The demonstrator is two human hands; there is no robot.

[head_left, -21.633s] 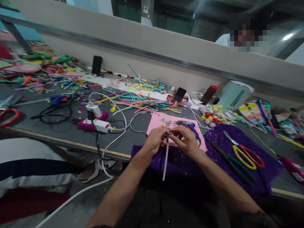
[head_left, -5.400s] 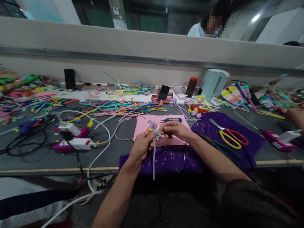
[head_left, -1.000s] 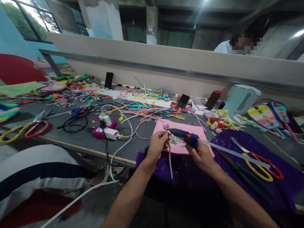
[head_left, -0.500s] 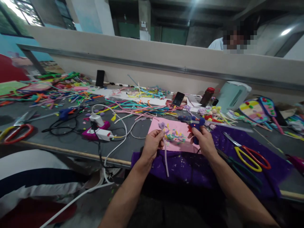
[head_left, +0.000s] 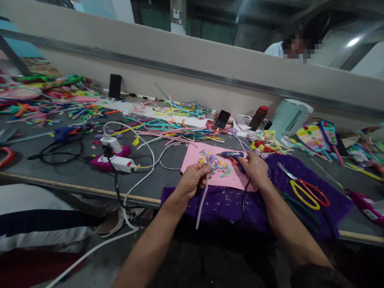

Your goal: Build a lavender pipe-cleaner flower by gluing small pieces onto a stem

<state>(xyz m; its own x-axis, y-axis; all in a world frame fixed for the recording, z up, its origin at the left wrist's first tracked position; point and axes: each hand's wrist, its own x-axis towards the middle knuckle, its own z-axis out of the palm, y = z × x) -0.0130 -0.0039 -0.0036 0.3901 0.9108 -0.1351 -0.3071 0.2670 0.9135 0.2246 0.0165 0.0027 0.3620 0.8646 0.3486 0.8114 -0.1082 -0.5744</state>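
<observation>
My left hand [head_left: 195, 180] is closed in a pinch on a lilac pipe-cleaner flower [head_left: 211, 159], just under its bloom. The flower's long stem [head_left: 202, 206] hangs down below the fingers. My right hand [head_left: 255, 170] is wrapped round the handle of a blue glue gun [head_left: 232, 154], its nozzle pointing left, close to the bloom but apart from it. Below both lies a pink sheet [head_left: 189, 158] strewn with small coloured pipe-cleaner snippets [head_left: 225, 169]. A dark cord [head_left: 246, 188] runs down from the glue gun over a purple cloth [head_left: 219, 202].
Scissors with red and yellow handles [head_left: 305, 195] lie on the cloth at right. Plugs on a magenta power strip [head_left: 123, 152] and a white cable [head_left: 153, 146] occupy the left. Behind are loose pipe cleaners [head_left: 177, 134], a phone [head_left: 222, 119], a bottle [head_left: 259, 118] and a pale green jug [head_left: 292, 116].
The glue gun has turned and come nearer the flower, its nozzle now beside the bloom. My left hand still holds the flower, whose stem now slants lower left. The camera view has shifted.
</observation>
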